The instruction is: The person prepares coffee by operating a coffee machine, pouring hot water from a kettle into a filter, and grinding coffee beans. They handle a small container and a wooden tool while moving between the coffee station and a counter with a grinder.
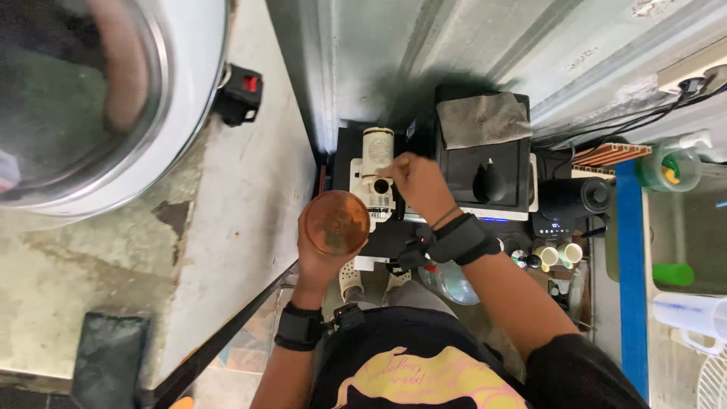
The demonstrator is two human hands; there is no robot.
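Holding a round, brown translucent plastic container (337,223) from below, the left hand (322,254) has its fingers wrapped up around the container's sides, the mouth or lid facing the camera. It sits just in front of the chest, to the left of a white and cream coffee grinder (376,176) that stands upright on a dark counter (390,235).

The right hand (420,185) is closed in a pinch at the grinder's upper right side — fingertips drawn together on what looks like a small part or tool against the cream cylinder; what exactly is pinched is too small to tell. So the grinder lies straight ahead of the right hand and touching it, while the brown container hangs just beside the grinder's lower left edge, nearer the left hand by far. The grinder's long axis runs away from the person, toward the corrugated metal wall (454,45).

Both wrists carry black straps (462,238). Right of the grinder stands a black boxy machine (488,178) with a grey folded cloth (483,119) on top; farther right, a black kettle (579,198) and small white cups (560,254). A large steel-rimmed drum (98,98) fills the upper left.
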